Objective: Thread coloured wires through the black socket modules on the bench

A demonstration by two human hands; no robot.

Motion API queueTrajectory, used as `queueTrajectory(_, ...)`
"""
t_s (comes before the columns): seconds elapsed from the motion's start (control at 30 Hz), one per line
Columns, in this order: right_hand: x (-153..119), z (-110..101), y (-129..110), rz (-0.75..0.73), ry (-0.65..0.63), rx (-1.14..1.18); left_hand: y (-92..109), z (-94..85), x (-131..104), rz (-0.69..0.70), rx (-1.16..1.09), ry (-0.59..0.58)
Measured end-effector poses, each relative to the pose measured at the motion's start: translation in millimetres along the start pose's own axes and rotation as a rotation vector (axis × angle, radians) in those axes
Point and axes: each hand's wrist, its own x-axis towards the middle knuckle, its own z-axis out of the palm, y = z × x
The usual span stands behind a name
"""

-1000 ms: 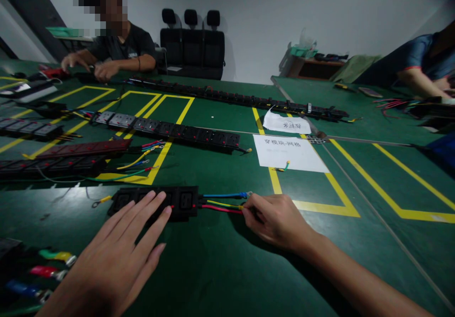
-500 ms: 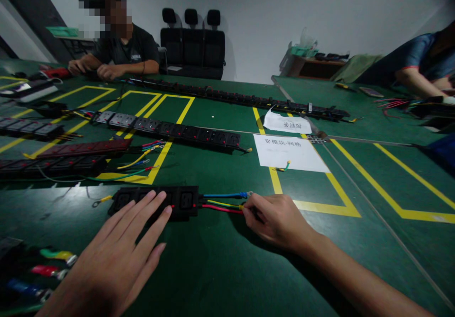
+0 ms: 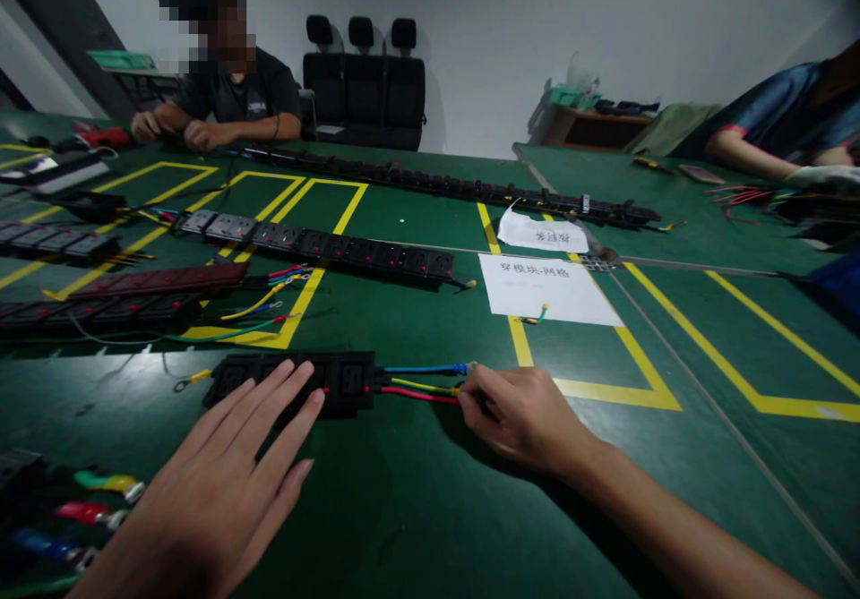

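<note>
A short black socket strip lies on the green table in front of me. My left hand rests flat over it, fingers stretched and spread, covering its middle. From the strip's right end run a blue wire, a yellow-green wire and a red wire. My right hand is closed in a pinch around the ends of the yellow-green and red wires, while the blue wire's ring terminal touches its fingertips. A yellow-sleeved ring terminal sticks out at the strip's left end.
Longer socket strips lie to the left and farther back. Loose terminals show at lower left. Paper sheets, one bearing a short green-yellow wire, lie right of centre. Co-workers sit at far left and far right.
Both my hands and the socket strip stay where they were. The co-worker at far right has shifted an arm, bringing a gloved hand into fuller view; the one at left has moved slightly.
</note>
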Motion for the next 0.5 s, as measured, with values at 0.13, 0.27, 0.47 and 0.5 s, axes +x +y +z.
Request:
queueTrajectory(0.13,1.0,-0.6,-0.4,0.014,-0.012,0.008,-0.5,-0.1,-0.2,0.011,0.013,0.001)
queueTrajectory(0.27,1.2,-1.4,-0.2,0.015,-0.027,0.001,-1.1,0.1,-1.1,0.012,0.023,0.000)
queueTrajectory(0.47,0.6,-1.0,-0.5,0.009,-0.020,-0.001,-1.3,0.0,-1.5,0.012,-0.003,-0.003)
queueTrajectory(0.5,0.7,-0.8,-0.5,0.007,-0.015,-0.004,-1.3,0.1,-1.3,0.013,-0.002,-0.003)
